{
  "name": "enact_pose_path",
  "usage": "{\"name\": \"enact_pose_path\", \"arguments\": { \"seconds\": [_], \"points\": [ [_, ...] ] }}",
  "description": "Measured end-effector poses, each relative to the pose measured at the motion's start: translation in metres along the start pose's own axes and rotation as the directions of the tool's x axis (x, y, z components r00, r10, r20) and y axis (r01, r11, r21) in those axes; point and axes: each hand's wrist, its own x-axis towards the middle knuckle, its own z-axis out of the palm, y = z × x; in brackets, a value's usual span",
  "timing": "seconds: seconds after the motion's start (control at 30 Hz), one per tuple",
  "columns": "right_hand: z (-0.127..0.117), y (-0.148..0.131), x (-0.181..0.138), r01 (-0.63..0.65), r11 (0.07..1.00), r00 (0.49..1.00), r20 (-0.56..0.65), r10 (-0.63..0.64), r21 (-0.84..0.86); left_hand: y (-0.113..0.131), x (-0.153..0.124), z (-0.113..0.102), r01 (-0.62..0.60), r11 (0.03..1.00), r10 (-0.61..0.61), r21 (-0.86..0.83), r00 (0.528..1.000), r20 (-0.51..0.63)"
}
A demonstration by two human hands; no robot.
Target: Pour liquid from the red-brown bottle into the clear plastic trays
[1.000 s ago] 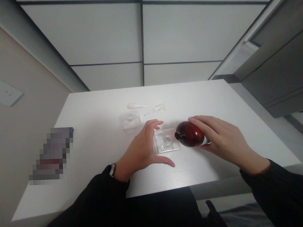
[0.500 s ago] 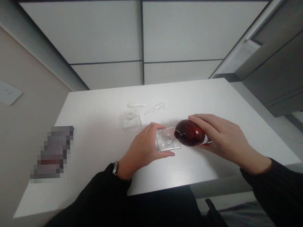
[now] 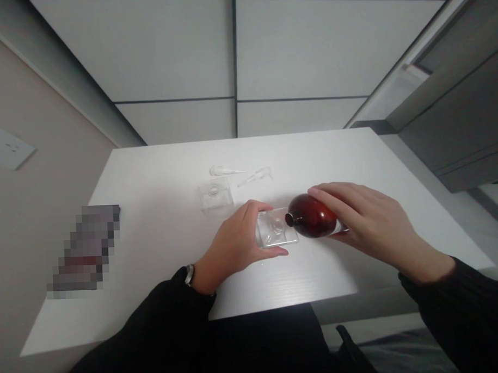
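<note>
My left hand (image 3: 240, 238) grips the left side of a clear square container (image 3: 280, 229) with a round opening in its top, thumb along the near edge and fingers along the far one. In my right hand (image 3: 368, 223) is a dark red-brown bottle (image 3: 313, 216), tipped on its side with its neck pointing left over the container's right part. The bottle's mouth is uncapped and close to the round opening. Whether liquid flows from it cannot be made out. My right palm hides the bottle's base and most of a white label.
A second clear square container (image 3: 215, 198) stands behind my left hand on the white table (image 3: 159, 179). Two clear pointed stoppers or droppers (image 3: 228, 170) lie farther back. A blurred-out flat object (image 3: 88, 246) rests at the table's left edge. White panels (image 3: 170, 48) rise behind.
The bottle and my right hand have shifted very slightly left and up, with the bottle's mouth a little nearer the round opening. My left hand stays on the container.
</note>
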Motion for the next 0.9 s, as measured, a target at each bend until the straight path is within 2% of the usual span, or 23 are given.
{"name": "enact_pose_path", "arguments": {
  "seconds": [0.47, 0.9],
  "points": [
    [-0.0042, 0.0013, 0.0049, 0.062, 0.993, 0.998, 0.014, -0.060, -0.105, 0.0010, -0.0001, -0.0007, 0.012, 1.000, -0.012, -0.004, 1.000, 0.021],
    [-0.0058, 0.0032, 0.0048, 0.071, 0.992, 0.997, 0.021, -0.069, -0.106, -0.0008, -0.0003, 0.0010, -0.006, 1.000, 0.006, 0.000, 1.000, 0.009]
  ]
}}
